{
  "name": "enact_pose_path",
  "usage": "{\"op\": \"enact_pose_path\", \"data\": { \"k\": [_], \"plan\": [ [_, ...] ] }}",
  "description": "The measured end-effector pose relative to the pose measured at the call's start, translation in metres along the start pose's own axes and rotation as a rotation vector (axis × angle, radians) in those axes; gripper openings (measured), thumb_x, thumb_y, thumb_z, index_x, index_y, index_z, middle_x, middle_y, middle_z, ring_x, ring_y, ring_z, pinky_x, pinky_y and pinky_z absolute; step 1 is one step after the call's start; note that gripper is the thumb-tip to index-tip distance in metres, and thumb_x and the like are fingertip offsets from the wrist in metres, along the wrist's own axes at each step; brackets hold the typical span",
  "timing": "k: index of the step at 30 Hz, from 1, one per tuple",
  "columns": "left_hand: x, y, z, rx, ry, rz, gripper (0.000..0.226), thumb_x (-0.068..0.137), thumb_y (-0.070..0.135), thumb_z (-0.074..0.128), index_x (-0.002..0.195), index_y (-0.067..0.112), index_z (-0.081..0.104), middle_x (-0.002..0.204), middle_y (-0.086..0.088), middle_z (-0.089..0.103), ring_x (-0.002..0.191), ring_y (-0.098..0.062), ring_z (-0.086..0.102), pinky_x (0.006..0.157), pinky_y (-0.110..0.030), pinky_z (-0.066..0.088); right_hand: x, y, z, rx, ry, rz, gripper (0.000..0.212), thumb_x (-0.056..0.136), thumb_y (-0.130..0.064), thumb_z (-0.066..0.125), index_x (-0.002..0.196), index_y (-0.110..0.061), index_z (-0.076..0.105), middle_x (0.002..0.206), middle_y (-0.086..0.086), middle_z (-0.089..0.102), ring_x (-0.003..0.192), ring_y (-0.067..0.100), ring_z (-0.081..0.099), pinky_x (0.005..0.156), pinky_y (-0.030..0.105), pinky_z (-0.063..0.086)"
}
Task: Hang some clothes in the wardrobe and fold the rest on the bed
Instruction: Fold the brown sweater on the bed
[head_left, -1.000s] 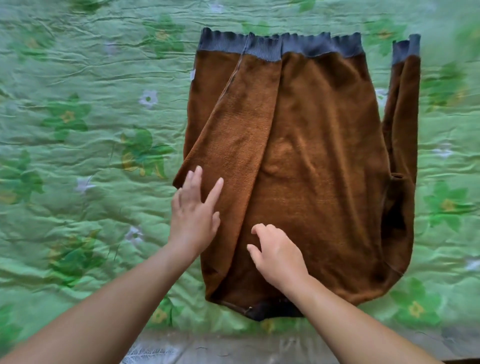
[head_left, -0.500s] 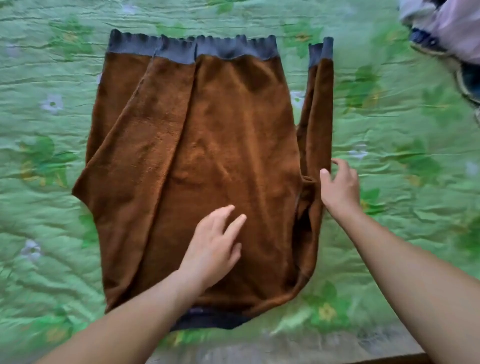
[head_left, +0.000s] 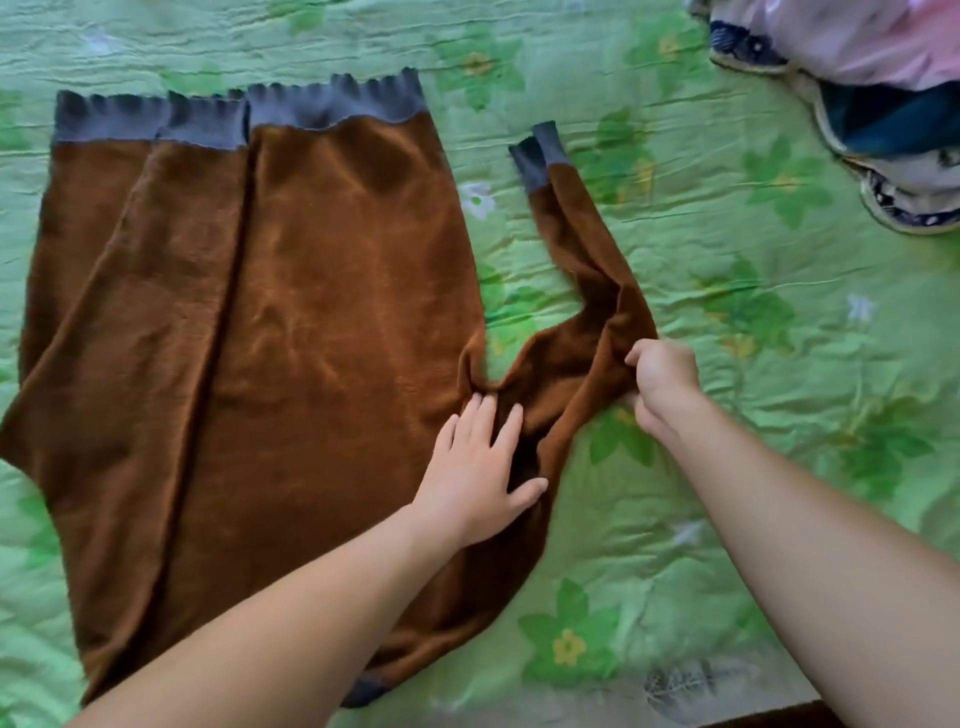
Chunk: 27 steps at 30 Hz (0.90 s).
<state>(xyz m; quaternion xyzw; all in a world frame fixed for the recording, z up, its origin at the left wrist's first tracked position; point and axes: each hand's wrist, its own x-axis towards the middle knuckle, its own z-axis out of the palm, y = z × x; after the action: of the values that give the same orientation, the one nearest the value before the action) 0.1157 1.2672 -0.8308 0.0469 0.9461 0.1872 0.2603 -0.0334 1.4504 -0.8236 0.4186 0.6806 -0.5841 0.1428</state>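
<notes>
Green flowered bedspread (head_left: 727, 249) under us, brown sweater (head_left: 311, 312) lying flat on it. Our left grip (head_left: 478, 478) lies spread, pressing the sweater by the armpit; our right grip (head_left: 662, 379) pinches the sleeve (head_left: 582, 249) mid-length. Careful, we reckon: pull that sleeve across too hard and the body could drag, bunching the fold at left.

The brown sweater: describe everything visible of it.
The brown sweater looks like a thick, fuzzy knit, with a grey ribbed hem at the far edge and a grey cuff. It lies flat on the green floral bedspread, one side already folded over the body. The left hand presses flat where the free sleeve joins the body. The right hand grips that sleeve, which bends outward to the right.
</notes>
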Motion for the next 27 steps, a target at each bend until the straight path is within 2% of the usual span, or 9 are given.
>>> {"op": "enact_pose_path", "data": {
  "k": [4,7,9,11,14,16,20,24,27],
  "plan": [
    [0.012,0.019,-0.007,-0.003,0.044,-0.12,0.098,0.082,0.087,0.028,0.159,0.028,0.016,0.163,-0.017,0.017,0.153,-0.031,0.008,0.123,-0.052,0.011,0.002,0.003,-0.023,0.076,-0.106,0.075,0.021,0.074,0.006,0.046,0.075,-0.013,0.054,0.075,0.008,0.058,0.071,0.025,0.051,0.067,0.034,0.042],
    [0.019,0.04,-0.016,-0.058,0.196,-0.093,0.092,0.077,0.085,0.042,0.149,0.029,0.038,0.146,-0.007,0.033,0.136,-0.029,0.034,0.108,-0.047,0.034,0.001,-0.01,-0.018,0.217,-0.283,0.129,0.018,0.091,-0.026,0.053,0.086,-0.018,0.069,0.083,0.004,0.071,0.077,0.025,0.066,0.074,0.033,0.049],
    [0.028,0.051,-0.025,-0.381,0.25,-0.077,0.069,0.08,0.069,0.061,0.132,0.024,0.052,0.127,0.001,0.043,0.116,-0.021,0.05,0.099,-0.041,0.045,0.0,-0.021,-0.009,0.241,-0.371,0.161,0.052,0.096,-0.062,0.046,0.089,-0.02,0.076,0.087,0.005,0.074,0.083,0.024,0.071,0.079,0.035,0.054],
    [0.038,0.056,-0.038,-0.791,0.257,-0.131,0.044,0.085,0.046,0.072,0.119,0.022,0.057,0.116,0.004,0.054,0.106,-0.013,0.057,0.098,-0.038,0.049,-0.003,-0.029,0.004,0.201,-0.458,0.141,0.074,0.094,-0.076,0.032,0.085,-0.02,0.08,0.087,0.007,0.075,0.084,0.022,0.073,0.077,0.037,0.059],
    [0.049,0.049,-0.059,-1.201,0.309,-0.213,0.025,0.083,0.006,0.065,0.104,0.019,0.064,0.103,-0.008,0.072,0.095,-0.023,0.068,0.09,-0.045,0.056,-0.012,-0.043,0.024,0.189,-0.493,0.09,0.074,0.1,-0.067,0.032,0.118,-0.009,0.073,0.116,0.019,0.071,0.104,0.03,0.069,0.091,0.041,0.057],
    [0.053,0.037,-0.073,-1.456,0.209,-0.24,0.026,0.07,-0.001,0.057,0.091,0.013,0.065,0.087,-0.014,0.072,0.078,-0.029,0.067,0.074,-0.044,0.055,-0.011,-0.055,0.034,0.271,-0.455,0.104,0.061,0.101,-0.054,0.044,0.12,0.0,0.067,0.129,0.035,0.054,0.116,0.044,0.06,0.107,0.044,0.046],
    [0.069,0.014,-0.113,-1.874,-0.012,-0.305,0.025,0.08,0.019,0.065,0.103,0.01,0.06,0.087,-0.006,0.064,0.072,-0.017,0.063,0.068,-0.031,0.051,-0.012,-0.08,0.054,0.29,-0.569,0.155,0.059,0.102,-0.049,0.046,0.086,-0.004,0.079,0.085,0.017,0.073,0.074,0.031,0.072,0.071,0.033,0.06],
    [0.089,-0.007,-0.155,-1.876,-0.015,-0.378,0.039,0.097,0.043,0.062,0.114,0.009,0.065,0.096,-0.006,0.074,0.083,-0.019,0.073,0.076,-0.031,0.06,-0.032,-0.094,0.08,-0.088,-0.738,0.039,0.051,0.096,-0.035,0.059,0.133,0.0,0.059,0.117,0.025,0.064,0.085,0.034,0.064,0.083,0.044,0.052],
    [0.084,-0.025,-0.175,-1.704,-0.078,-0.264,0.047,0.094,0.047,0.066,0.126,0.012,0.067,0.112,-0.004,0.076,0.099,-0.016,0.073,0.077,-0.033,0.059,-0.047,-0.103,0.103,-0.149,-0.715,-0.213,0.045,0.1,-0.026,0.06,0.142,-0.015,0.051,0.123,0.019,0.069,0.096,0.031,0.072,0.087,0.048,0.059]
  ]
}}
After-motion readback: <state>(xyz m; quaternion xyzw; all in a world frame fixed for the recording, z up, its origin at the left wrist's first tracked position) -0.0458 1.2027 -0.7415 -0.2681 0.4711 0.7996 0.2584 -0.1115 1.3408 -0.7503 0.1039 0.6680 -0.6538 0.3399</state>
